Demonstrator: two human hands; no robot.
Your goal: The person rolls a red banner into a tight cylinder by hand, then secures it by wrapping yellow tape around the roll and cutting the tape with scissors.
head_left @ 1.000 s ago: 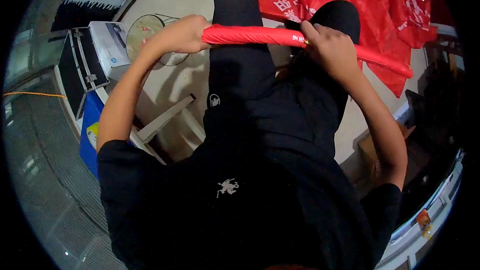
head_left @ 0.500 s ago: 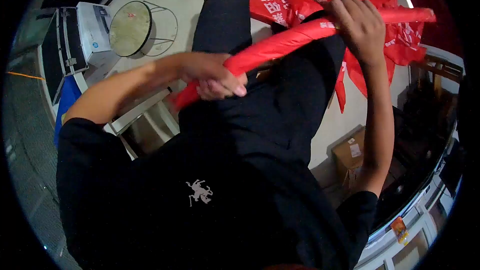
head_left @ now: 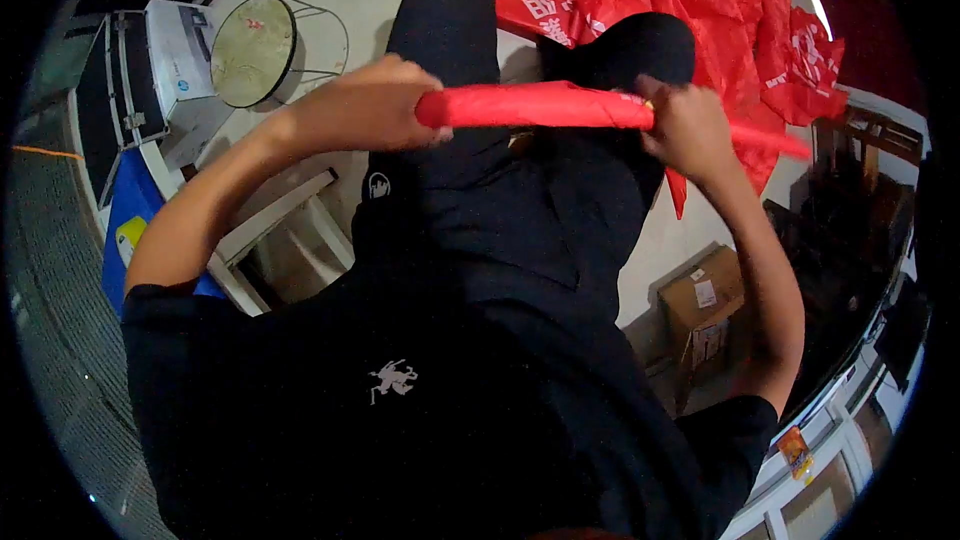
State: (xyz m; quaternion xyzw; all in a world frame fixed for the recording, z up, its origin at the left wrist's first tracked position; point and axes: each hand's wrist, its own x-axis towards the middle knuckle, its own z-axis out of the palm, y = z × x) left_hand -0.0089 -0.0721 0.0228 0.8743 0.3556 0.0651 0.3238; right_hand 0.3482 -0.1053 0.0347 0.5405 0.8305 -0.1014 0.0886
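A long, narrow roll of red fabric (head_left: 545, 106) lies nearly level above my knees. My left hand (head_left: 405, 105) is closed round its left end. Farther along, my right hand (head_left: 690, 130) grips the roll near a small yellow spot, and the roll's thinner right part sticks out past that hand, blurred. Beyond my knees, a crumpled red sheet with white characters (head_left: 690, 0) is spread on the floor.
A round stool (head_left: 253, 52) stands at the upper left, beside a white box (head_left: 182, 50) and a black case (head_left: 128, 80). A white frame (head_left: 275, 220) is by my left side. At right sits a cardboard box (head_left: 703, 290).
Half a second ago the roll slanted up to the right, its left end poking past my left hand. Now it is nearly level; my left hand has risen and my right has dropped.
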